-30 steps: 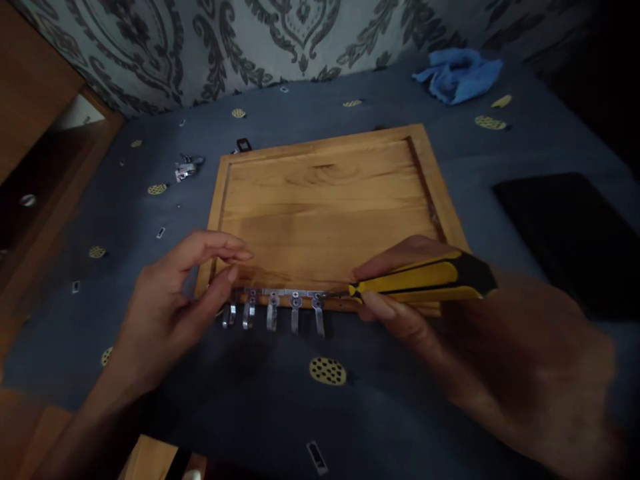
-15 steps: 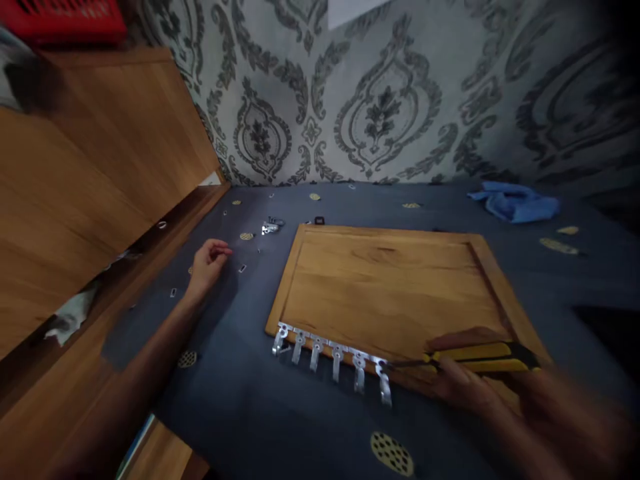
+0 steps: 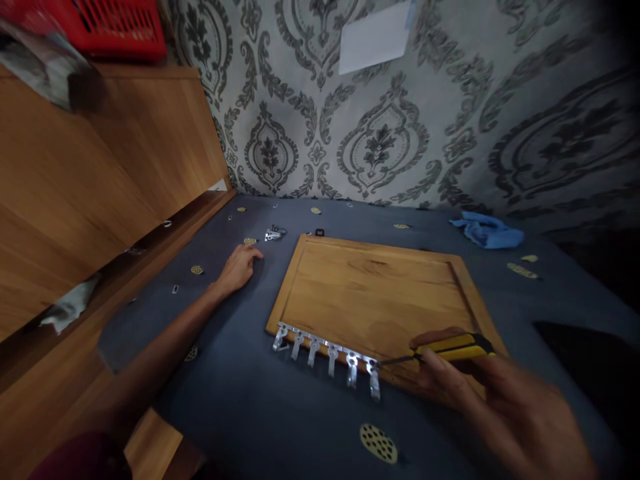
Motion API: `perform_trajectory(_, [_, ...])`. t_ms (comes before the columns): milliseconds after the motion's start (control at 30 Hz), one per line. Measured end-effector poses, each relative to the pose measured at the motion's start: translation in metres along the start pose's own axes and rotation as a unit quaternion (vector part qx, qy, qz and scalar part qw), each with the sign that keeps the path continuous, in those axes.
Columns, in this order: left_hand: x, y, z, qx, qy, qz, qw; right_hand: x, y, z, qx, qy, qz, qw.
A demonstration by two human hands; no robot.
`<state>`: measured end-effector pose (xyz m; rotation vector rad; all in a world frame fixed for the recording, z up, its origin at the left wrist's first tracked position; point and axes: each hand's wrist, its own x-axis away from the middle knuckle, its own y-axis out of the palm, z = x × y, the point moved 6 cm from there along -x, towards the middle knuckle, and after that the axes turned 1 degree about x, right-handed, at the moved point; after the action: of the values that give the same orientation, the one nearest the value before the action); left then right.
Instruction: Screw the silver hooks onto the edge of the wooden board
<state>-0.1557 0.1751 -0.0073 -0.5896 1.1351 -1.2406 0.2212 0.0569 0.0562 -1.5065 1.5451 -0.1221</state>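
A wooden panel (image 3: 375,293) lies flat on the blue patterned cloth (image 3: 280,413). A metal hook rail (image 3: 327,350) with several hooks runs along its near edge. My right hand (image 3: 480,393) is closed round a yellow and black screwdriver (image 3: 450,348), whose tip rests at the rail's right end. My left hand (image 3: 239,267) is stretched far out to the left, fingers down on the cloth, close to a small pile of metal fittings (image 3: 274,233).
A wooden cabinet (image 3: 85,200) stands at the left with a red basket (image 3: 115,27) on top. A blue rag (image 3: 487,230) lies at the back right. Small screws and fittings are scattered over the cloth. A dark object (image 3: 590,360) sits at the right.
My left hand left the hook rail, reached out to the left and now rests on the cloth nearer the metal fittings. The view tilted up. The screwdriver stays at the rail.
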Motion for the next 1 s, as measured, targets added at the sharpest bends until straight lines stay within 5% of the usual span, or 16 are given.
perform_trajectory(233, [0.000,-0.002,-0.007,-0.046,-0.015,-0.029,0.998,0.011,0.004,0.010,-0.031,-0.030,-0.027,0.999])
perform_trajectory(567, [-0.004,0.008,0.017,-0.146,-0.034,-0.066,0.987,0.005,0.002,-0.005,-0.031,-0.065,-0.008,0.997])
perform_trajectory(1000, [0.003,-0.012,0.012,-0.088,-0.045,-0.045,0.994,0.007,0.002,-0.010,-0.059,-0.049,-0.026,0.997])
